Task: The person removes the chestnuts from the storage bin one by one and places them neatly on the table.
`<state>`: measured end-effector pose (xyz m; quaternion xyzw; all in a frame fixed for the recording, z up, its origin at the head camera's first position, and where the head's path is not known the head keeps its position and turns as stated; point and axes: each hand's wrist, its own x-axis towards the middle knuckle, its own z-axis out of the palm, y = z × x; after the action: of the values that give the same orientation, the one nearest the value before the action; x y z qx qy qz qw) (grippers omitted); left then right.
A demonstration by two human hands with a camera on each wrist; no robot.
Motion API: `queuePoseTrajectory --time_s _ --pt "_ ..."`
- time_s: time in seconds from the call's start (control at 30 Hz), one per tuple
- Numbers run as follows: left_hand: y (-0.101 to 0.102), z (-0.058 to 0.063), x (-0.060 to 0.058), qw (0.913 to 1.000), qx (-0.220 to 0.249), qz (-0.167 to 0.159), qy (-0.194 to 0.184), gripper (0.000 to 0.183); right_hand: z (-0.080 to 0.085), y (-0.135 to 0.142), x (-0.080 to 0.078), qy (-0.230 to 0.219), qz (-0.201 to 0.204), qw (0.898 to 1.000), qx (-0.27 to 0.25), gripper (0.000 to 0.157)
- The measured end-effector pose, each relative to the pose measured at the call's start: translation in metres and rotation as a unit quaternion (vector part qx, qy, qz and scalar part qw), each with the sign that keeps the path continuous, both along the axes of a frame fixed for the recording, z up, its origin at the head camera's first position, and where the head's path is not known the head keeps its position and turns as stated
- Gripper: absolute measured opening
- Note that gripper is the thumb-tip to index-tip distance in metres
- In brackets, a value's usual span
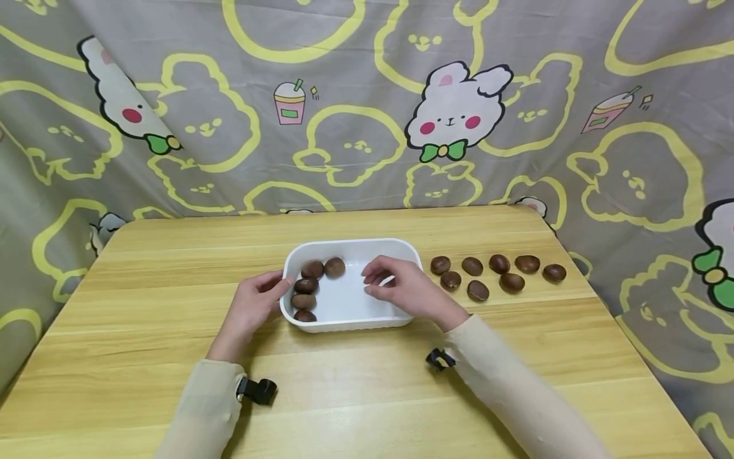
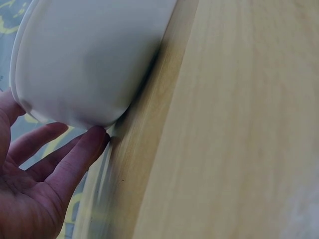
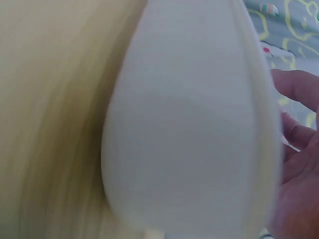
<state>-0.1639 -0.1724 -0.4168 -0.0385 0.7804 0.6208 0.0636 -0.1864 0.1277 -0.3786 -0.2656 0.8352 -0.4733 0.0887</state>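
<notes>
A white rectangular container (image 1: 355,327) stands on the wooden table with several brown chestnuts (image 1: 305,285) along its left side. My left hand (image 1: 252,306) holds its left end. In the left wrist view, the thumb of my left hand (image 2: 40,184) is at the rim and the fingers touch the outer wall. Over the right half of the container hangs my right hand (image 1: 404,287), fingers loosely bent, with nothing visible between them. In the right wrist view, the container wall (image 3: 184,124) hides part of my right hand (image 3: 301,149).
Several more chestnuts (image 1: 512,283) lie scattered on the table (image 1: 344,395) to the right of the container. A grey patterned curtain (image 1: 355,83) hangs behind the table and along its sides. Each sleeve carries a black wrist mount (image 1: 258,390).
</notes>
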Motion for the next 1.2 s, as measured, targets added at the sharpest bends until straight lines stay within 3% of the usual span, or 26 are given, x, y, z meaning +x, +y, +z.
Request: queuePoseTrajectory --time_s 0.37,0.43,0.73,1.2 --pt "-0.002 0.0 -0.001 0.9998 -0.02 0.004 -0.005 0.044 -0.003 -0.049 -0.001 -0.032 0.051 0.998 -0.016 0.022" --pt "-0.002 -0.001 -0.002 0.9998 -0.017 0.005 -0.005 0.046 -0.015 -0.057 -0.007 -0.027 0.057 0.998 -0.007 0.025" --pt "0.0 -0.003 -0.004 0.9998 -0.015 0.014 0.001 0.048 -0.013 -0.089 -0.012 -0.001 0.073 0.997 0.03 0.023" --pt "0.001 -0.001 -0.004 0.9998 -0.01 0.017 -0.002 0.048 -0.017 -0.101 -0.011 0.024 0.098 0.989 0.108 0.027"
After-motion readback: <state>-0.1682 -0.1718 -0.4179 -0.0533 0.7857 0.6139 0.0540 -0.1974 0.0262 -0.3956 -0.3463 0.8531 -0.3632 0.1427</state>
